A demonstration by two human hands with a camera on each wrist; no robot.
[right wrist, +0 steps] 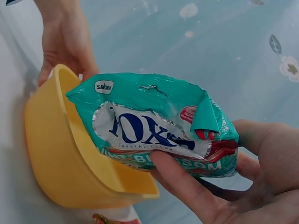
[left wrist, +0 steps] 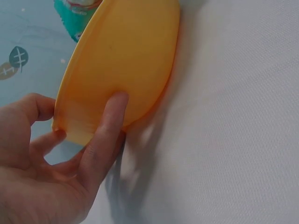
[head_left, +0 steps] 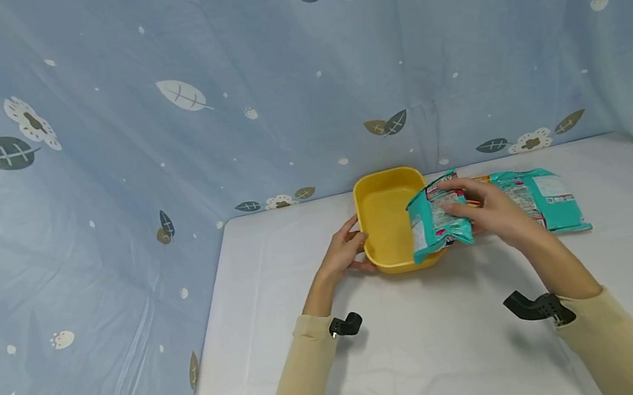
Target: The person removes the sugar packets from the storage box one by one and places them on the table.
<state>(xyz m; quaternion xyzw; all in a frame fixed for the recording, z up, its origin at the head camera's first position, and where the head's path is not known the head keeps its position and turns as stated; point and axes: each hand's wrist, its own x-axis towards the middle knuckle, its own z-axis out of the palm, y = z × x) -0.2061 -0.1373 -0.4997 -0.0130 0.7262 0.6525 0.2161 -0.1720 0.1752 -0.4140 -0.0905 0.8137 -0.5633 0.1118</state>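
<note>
A yellow plastic basin sits on the white table. My left hand grips its left side; in the left wrist view one fingertip presses the outer wall and a bent finger touches the rim. My right hand holds a teal candy packet over the basin's right part, pinched between thumb and fingers. In the right wrist view its front shows large dark blue letters on white, and the packet tilts. A further teal packet lies flat on the table, partly behind the right hand.
A red and orange wrapper peeks out below the basin in the right wrist view. The white tabletop ends at blue printed curtains behind and to the left. Black camera mounts sit on both wrists.
</note>
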